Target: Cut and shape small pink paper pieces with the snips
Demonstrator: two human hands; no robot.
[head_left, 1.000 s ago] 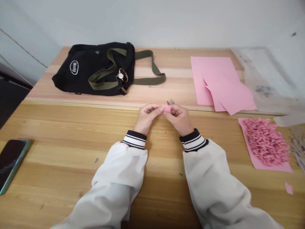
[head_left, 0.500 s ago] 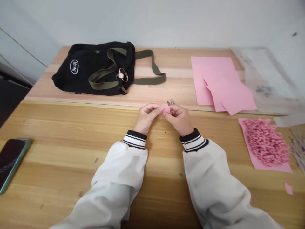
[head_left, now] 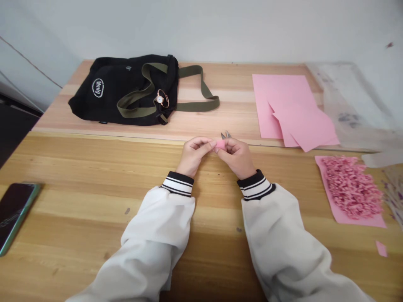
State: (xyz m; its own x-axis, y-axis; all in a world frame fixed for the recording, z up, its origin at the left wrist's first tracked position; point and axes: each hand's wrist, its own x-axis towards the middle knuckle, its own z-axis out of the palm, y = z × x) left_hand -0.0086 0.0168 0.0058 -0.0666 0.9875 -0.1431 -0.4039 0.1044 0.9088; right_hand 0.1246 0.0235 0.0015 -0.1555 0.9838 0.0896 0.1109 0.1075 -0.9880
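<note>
My left hand (head_left: pixel 194 154) and my right hand (head_left: pixel 238 156) meet at the middle of the wooden table (head_left: pixel 94 176). Both pinch a small pink piece of paper (head_left: pixel 221 144) between their fingertips, just above the tabletop. Right behind the hands, metal tips of a tool (head_left: pixel 225 135) poke out; the rest of it is hidden. Both arms wear white sleeves with black and white striped cuffs.
A black bag (head_left: pixel 126 90) with olive straps and a wristwatch (head_left: pixel 161 99) on it lies at the back left. Pink paper sheets (head_left: pixel 289 109) lie at the back right. A pink sheet heaped with small pink folded pieces (head_left: pixel 351 188) sits right. A phone (head_left: pixel 14 214) lies at the left edge.
</note>
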